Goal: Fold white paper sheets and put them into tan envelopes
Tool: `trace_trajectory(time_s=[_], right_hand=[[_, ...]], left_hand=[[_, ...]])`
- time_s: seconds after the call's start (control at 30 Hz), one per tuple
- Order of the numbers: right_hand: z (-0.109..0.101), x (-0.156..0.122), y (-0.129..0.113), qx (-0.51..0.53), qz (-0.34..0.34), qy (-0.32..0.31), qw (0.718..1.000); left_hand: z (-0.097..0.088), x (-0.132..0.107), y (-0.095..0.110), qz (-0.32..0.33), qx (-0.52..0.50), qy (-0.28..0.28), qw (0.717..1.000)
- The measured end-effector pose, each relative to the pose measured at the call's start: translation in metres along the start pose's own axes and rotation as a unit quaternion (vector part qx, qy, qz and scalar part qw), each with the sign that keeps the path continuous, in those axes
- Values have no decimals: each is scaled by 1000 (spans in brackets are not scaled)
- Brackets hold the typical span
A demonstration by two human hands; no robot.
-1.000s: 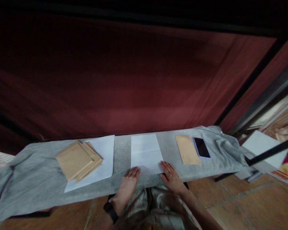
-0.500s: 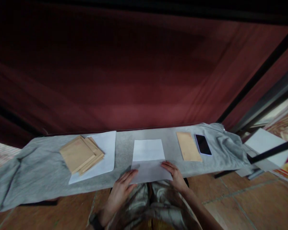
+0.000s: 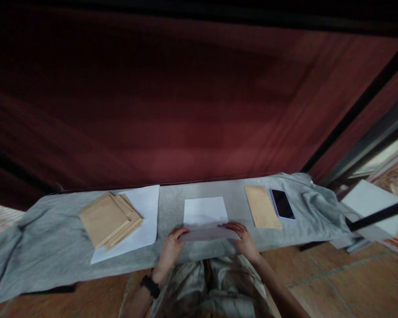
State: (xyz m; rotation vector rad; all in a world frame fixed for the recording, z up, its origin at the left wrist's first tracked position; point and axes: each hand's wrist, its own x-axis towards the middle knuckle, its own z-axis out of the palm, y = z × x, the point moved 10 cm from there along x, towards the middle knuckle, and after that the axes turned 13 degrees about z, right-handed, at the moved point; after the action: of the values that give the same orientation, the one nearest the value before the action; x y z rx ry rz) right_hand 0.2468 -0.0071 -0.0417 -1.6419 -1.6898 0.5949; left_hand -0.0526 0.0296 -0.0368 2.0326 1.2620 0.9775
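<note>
A sheet of white paper (image 3: 205, 210) lies on the grey cloth in front of me, its near part lifted and bent up along a crease. My left hand (image 3: 173, 242) grips the raised part at its left end, fingers on the far side and thumb near me. At the right end my right hand (image 3: 242, 236) holds the same raised part in the same way. To the right lies a single brown envelope (image 3: 262, 206). On the left, several brown envelopes (image 3: 108, 217) are stacked over white sheets (image 3: 147, 216).
A phone (image 3: 283, 204) with a pale purple edge lies right of the single envelope. Grey cloth (image 3: 43, 247) covers the narrow bench, wrinkled at its right end. A dark red panel (image 3: 185, 110) rises behind it. White sheets (image 3: 373, 205) are off the right end.
The near part of the paper has been lifted from lying towards me to standing up over the rest of the sheet. Both hands have moved slightly away from my body with it.
</note>
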Motion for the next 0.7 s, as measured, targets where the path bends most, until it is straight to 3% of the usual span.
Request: trace_trajectory(time_s=[0.2, 0.4, 0.7], right_hand=[[2, 14, 9, -55, 41, 95, 993], [4, 23, 10, -97, 63, 143, 983], [7, 26, 8, -126, 54, 159, 978]], left_hand=[[-1, 9, -14, -71, 52, 47, 995], [-4, 16, -9, -99, 74, 77, 989], [2, 22, -5, -142, 152, 20, 978]])
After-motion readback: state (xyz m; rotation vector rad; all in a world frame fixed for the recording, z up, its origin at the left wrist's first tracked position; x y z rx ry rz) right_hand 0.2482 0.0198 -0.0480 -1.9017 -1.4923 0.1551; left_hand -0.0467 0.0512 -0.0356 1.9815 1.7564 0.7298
